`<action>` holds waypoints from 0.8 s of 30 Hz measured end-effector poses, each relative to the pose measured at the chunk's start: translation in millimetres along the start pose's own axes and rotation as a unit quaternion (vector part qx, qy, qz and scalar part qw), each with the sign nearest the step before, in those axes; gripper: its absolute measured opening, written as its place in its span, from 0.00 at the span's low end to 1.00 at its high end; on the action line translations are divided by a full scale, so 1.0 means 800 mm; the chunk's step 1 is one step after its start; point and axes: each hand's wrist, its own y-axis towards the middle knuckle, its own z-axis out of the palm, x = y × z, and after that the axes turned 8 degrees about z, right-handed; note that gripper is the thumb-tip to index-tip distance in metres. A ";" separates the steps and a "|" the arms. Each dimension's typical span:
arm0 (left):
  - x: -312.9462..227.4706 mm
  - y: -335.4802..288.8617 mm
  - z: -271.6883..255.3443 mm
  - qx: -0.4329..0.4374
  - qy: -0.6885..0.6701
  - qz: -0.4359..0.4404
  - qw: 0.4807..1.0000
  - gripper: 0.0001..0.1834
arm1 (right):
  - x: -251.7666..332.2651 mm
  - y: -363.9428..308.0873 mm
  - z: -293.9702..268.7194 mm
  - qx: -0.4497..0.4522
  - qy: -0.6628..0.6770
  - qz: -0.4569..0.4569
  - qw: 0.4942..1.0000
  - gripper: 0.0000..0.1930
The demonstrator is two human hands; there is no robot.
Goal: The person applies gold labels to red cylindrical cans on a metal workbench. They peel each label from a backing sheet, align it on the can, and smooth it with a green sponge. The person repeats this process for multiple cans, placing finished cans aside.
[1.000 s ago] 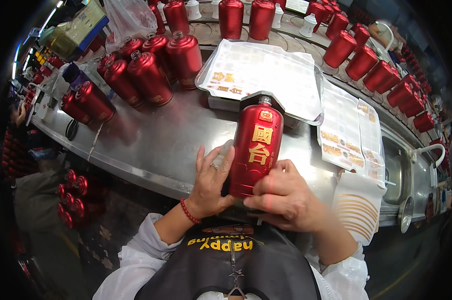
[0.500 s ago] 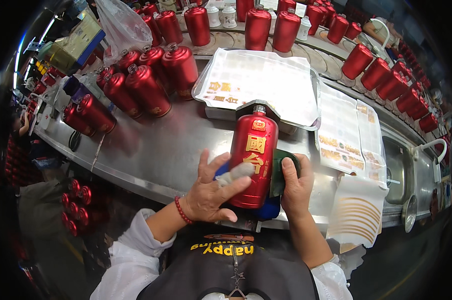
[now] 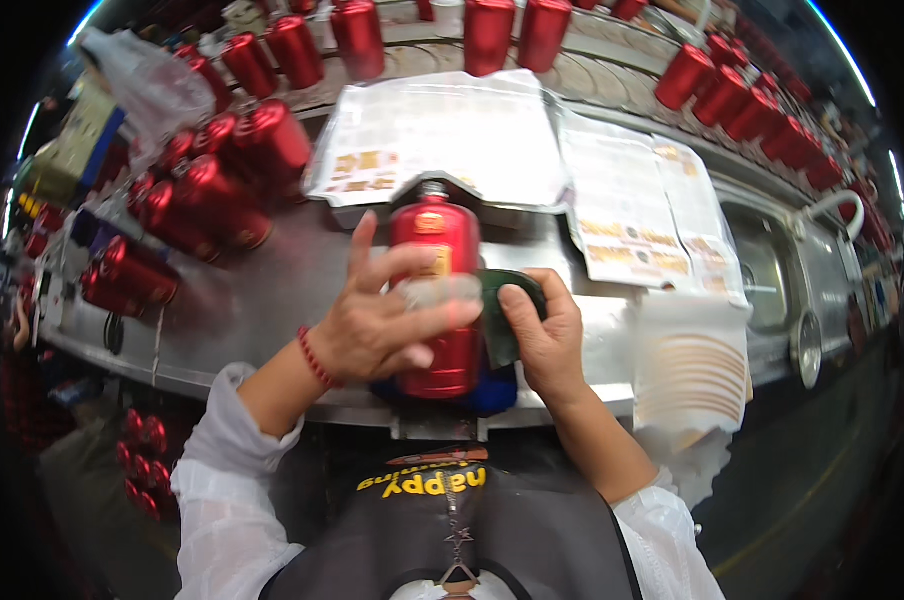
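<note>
A red metallic bottle (image 3: 455, 362) with gold lettering lies tilted on a blue pad (image 3: 496, 390), its neck toward a dark angled rest (image 3: 466, 190). My left hand (image 3: 377, 305) is over the front of the bottle, fingers spread apart. White wrapping covers one of its fingers, which lies across the gold lettering; blur hides whether it presses there. My right hand (image 3: 550, 340) grips a dark green flat, flexible piece (image 3: 502, 318), thumb on top, beside the bottle's right side.
Behind the bottle, a sheet of gold transfers (image 3: 442, 130) covers a metal tray. More transfer sheets (image 3: 622, 215) and a sheet with gold curved strips (image 3: 694, 365) lie to the right. Red bottles (image 3: 217, 200) stand at left. A curved conveyor (image 3: 592, 85) and sink (image 3: 767, 265) border the steel bench.
The whole view has shifted, so the scene sits further left. My left hand has moved up over the bottle's lettering. My right hand keeps the green piece at the bottle's side.
</note>
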 end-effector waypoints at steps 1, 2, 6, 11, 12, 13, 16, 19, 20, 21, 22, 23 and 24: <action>-0.019 -0.011 0.001 0.015 -0.005 0.017 1.000 0.30 | 0.011 -0.004 -0.005 0.016 -0.007 -0.010 1.000 0.11; -0.030 -0.015 0.001 0.010 -0.014 0.005 1.000 0.30 | 0.019 -0.004 -0.018 0.012 -0.083 -0.086 0.993 0.12; -0.035 -0.031 0.007 -0.043 0.001 -0.034 0.998 0.32 | 0.041 0.042 -0.131 -0.051 -0.381 -0.224 0.896 0.18; -0.038 -0.035 0.027 -0.106 -0.018 -0.054 0.993 0.33 | 0.025 0.117 -0.278 -0.088 -0.694 0.035 0.714 0.17; -0.039 -0.037 0.027 -0.106 -0.015 -0.057 0.993 0.32 | 0.027 0.130 -0.278 -0.064 -0.725 0.054 0.684 0.17; -0.039 -0.039 0.029 -0.104 -0.013 -0.058 0.993 0.32 | 0.027 0.146 -0.280 -0.040 -0.753 0.071 0.653 0.18; -0.041 -0.048 0.027 -0.085 -0.007 -0.066 0.994 0.31 | -0.001 0.217 -0.295 -0.036 -0.777 -0.015 0.628 0.18; -0.042 -0.056 0.029 -0.091 -0.010 -0.070 0.993 0.30 | -0.017 0.309 -0.328 -0.025 -0.741 -0.041 0.670 0.18; -0.040 -0.058 0.030 -0.090 -0.016 -0.064 0.994 0.29 | -0.014 0.330 -0.329 -0.016 -0.722 -0.037 0.690 0.19; -0.039 -0.059 0.031 -0.091 -0.020 -0.060 0.994 0.28 | -0.013 0.348 -0.330 -0.054 -0.729 0.011 0.683 0.21; -0.039 -0.059 0.032 -0.095 -0.023 -0.060 0.993 0.28 | -0.007 0.362 -0.321 -0.090 -0.732 0.059 0.673 0.24; -0.039 -0.058 0.033 -0.099 -0.026 -0.059 0.993 0.28 | -0.002 0.375 -0.313 -0.127 -0.732 0.106 0.661 0.27; -0.040 -0.053 0.035 -0.113 -0.030 -0.068 0.991 0.27 | -0.006 0.389 -0.321 -0.138 -0.728 0.098 0.664 0.34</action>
